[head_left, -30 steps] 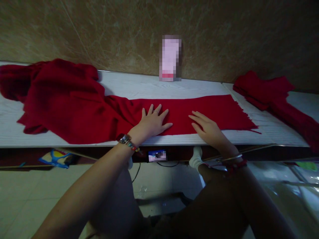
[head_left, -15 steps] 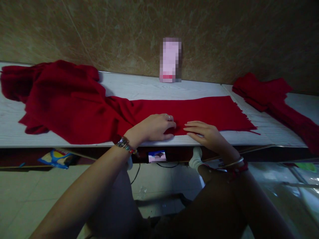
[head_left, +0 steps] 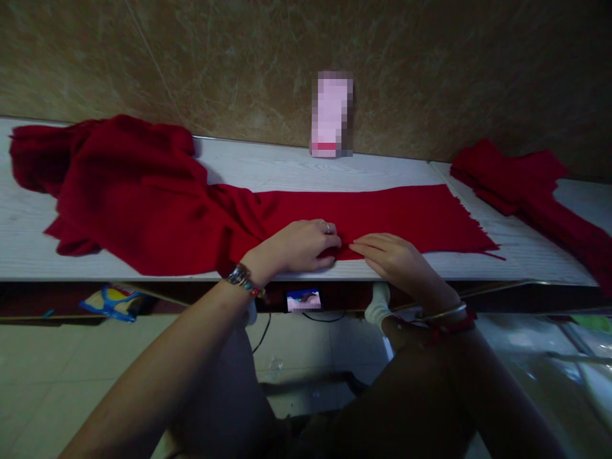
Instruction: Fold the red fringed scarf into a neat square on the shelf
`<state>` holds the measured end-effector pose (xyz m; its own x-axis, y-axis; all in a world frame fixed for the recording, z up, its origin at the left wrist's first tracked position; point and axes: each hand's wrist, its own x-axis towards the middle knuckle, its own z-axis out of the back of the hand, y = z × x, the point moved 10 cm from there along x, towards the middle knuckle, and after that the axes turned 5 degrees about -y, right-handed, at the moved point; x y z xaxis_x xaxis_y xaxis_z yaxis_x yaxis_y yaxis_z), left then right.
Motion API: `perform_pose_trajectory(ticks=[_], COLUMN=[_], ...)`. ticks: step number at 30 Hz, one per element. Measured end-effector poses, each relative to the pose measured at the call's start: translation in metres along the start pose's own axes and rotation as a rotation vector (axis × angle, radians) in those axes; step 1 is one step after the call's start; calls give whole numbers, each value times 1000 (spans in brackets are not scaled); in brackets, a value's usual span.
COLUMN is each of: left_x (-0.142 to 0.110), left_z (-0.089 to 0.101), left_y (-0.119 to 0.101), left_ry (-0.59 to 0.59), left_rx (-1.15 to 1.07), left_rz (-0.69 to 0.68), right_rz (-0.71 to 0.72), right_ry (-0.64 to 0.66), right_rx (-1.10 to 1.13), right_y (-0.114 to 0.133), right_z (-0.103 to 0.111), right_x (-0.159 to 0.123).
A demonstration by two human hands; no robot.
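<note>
A long red scarf (head_left: 392, 213) lies along the white tabletop, flat on the right with a frayed, fringed end and bunched up on the left. My left hand (head_left: 310, 245), with a ring on one finger, rests on its near edge; the fingers are curled and closed on the fabric. Just to the right, my right hand (head_left: 385, 252) has its fingers pressed together on the same near edge, pinching the cloth. A small gap separates the fingertips of both hands. What lies under the left fingers is partly hidden.
Another folded red cloth (head_left: 507, 178) lies at the right. A pixelated pink object (head_left: 329, 115) stands against the brown marbled wall (head_left: 229, 70). Below the white tabletop (head_left: 268, 162) are a blue-and-yellow packet (head_left: 112, 303) and a small lit screen (head_left: 304, 299).
My left hand went from spread flat on the scarf to curled at its near edge. My right hand moved left toward it, and its fingers closed together on the cloth.
</note>
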<state>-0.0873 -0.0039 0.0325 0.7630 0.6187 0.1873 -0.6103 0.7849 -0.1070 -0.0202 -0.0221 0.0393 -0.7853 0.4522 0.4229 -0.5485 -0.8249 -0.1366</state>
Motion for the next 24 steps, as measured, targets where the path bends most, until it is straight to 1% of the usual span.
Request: perform_pose_trajectory(ticks=[5, 12, 18, 20, 24], left_x=[1, 1, 2, 2, 2], left_z=[-1, 2, -2, -2, 1], left_y=[0, 1, 2, 2, 5], left_ry=[-5, -16, -11, -7, 12], left_rx=[16, 13, 39, 55, 54], left_rz=[1, 9, 0, 5, 46], right_rz=[-38, -30, -75, -87, -131], right_ry=[25, 6, 22, 6, -70], right_rx=[-28, -14, -20, -8, 45], right_y=[-6, -2, -8, -9, -12], right_z=[-2, 0, -2, -2, 3], right_x=[-4, -2, -3, -2, -1])
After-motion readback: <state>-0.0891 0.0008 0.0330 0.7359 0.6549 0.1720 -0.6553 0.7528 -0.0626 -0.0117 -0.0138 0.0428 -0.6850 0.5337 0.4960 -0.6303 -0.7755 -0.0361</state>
